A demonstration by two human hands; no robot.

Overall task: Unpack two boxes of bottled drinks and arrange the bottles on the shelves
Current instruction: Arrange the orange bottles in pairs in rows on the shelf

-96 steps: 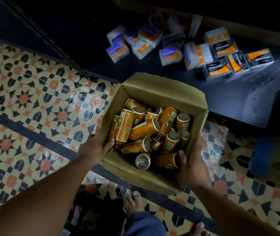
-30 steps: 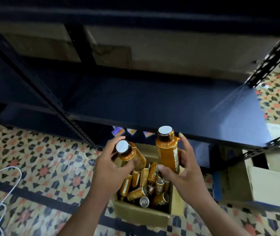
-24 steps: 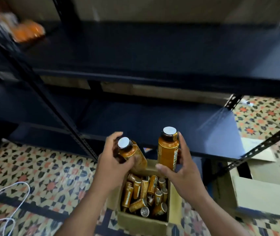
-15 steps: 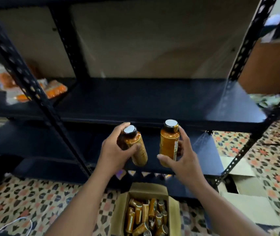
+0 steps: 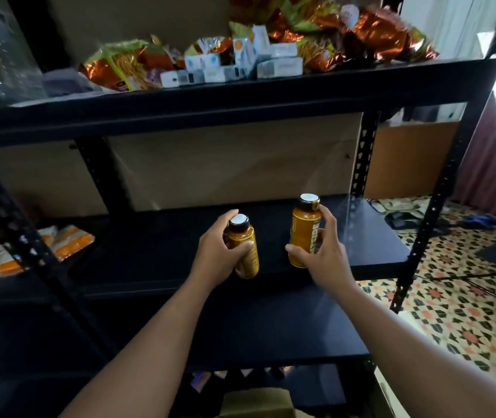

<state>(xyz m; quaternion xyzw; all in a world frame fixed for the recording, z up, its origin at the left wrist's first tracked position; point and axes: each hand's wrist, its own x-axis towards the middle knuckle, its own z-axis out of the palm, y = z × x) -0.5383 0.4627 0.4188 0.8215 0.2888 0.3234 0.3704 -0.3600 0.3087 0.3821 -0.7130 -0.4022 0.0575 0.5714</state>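
Each of my hands holds an orange bottle with a white cap over the front part of a black shelf (image 5: 156, 248). My left hand (image 5: 215, 256) grips the left bottle (image 5: 245, 251), which tilts slightly. My right hand (image 5: 323, 256) grips the right bottle (image 5: 304, 233), held upright. Whether either bottle touches the shelf I cannot tell. The top edge of the cardboard box (image 5: 259, 402) shows at the bottom of the view, its contents hidden.
The shelf above (image 5: 240, 95) carries snack bags (image 5: 120, 64) and small white boxes (image 5: 240, 64). Orange packets (image 5: 68, 241) lie on the left unit. Black uprights (image 5: 440, 200) frame the bay. A lower shelf (image 5: 271, 327) sits beneath my arms. Patterned floor (image 5: 467, 312) lies to the right.
My hands left the box rim, each took a bottle from the box and raised it to the higher shelf. My view tilted up, so the box dropped almost out of sight.
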